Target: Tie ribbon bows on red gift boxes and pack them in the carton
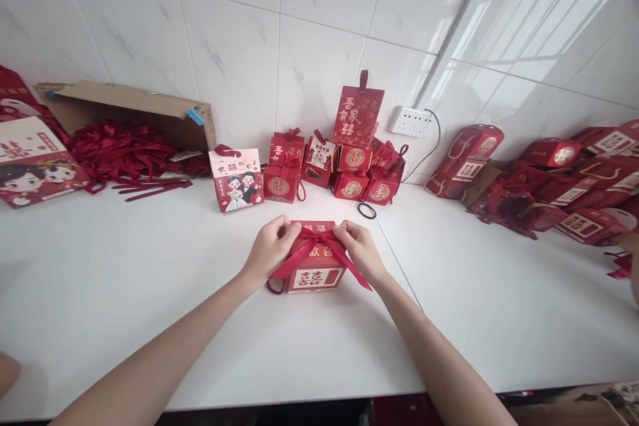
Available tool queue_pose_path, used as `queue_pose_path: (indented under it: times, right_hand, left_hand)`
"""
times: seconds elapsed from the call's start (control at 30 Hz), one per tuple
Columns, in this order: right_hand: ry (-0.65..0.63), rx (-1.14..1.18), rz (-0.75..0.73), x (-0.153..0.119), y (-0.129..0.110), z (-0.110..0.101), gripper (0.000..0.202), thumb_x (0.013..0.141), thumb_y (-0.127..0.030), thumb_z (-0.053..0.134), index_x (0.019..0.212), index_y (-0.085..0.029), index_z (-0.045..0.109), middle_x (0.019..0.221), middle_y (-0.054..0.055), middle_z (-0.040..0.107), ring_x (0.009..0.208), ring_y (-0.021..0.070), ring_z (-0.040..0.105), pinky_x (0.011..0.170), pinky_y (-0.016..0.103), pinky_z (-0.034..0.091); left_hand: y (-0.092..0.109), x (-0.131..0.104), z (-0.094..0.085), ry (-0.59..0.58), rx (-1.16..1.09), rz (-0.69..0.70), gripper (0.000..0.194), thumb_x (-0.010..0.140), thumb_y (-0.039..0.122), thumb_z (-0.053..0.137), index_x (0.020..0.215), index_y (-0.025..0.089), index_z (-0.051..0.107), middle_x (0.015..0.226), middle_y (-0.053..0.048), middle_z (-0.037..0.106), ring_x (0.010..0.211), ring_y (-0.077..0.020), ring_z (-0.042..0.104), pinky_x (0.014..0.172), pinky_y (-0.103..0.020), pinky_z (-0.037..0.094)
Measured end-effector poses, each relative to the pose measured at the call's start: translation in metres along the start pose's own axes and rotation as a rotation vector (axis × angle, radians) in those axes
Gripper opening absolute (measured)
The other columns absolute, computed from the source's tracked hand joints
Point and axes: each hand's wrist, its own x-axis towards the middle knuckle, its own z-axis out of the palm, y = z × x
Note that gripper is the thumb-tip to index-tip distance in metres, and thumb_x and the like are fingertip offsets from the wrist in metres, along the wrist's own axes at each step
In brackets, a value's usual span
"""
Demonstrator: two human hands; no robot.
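Observation:
A red gift box [315, 277] with a white label and Chinese characters stands on the white table in front of me. Across its top lies a dark red ribbon [355, 271] tied in a bow, its two tails hanging down the front. My left hand [276, 244] pinches the bow's loop at the box's upper left. At the upper right, my right hand [360, 247] pinches the opposite loop between thumb and finger. A red cord handle [275, 287] sticks out by the box's lower left side.
Finished-looking red boxes [282, 176] line the tiled wall. At left, a cardboard box [134, 94] holds piled red ribbons [122, 150]. More red boxes [574, 193] heap up at right. A black ring [367, 211] lies near a power strip [412, 121]. Parts of other people show at both side edges.

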Motion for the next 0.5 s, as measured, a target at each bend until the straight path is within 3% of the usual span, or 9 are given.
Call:
queue_pose_path:
  times: [0.5]
  right_hand:
    - [-0.05,0.285,0.051,0.0,0.013,0.007,0.044,0.069,-0.056,0.064,0.062,-0.019,0.041,0.059,-0.005,0.045,0.051,0.008,0.038,0.051,0.023,0.029]
  left_hand:
    - [-0.008,-0.002,0.005,0.061,-0.04,-0.034,0.031,0.083,0.037,0.044,0.059,0.021,0.031,0.054,0.006,0.034,0.052,-0.0103,0.034,0.05,-0.023,0.03]
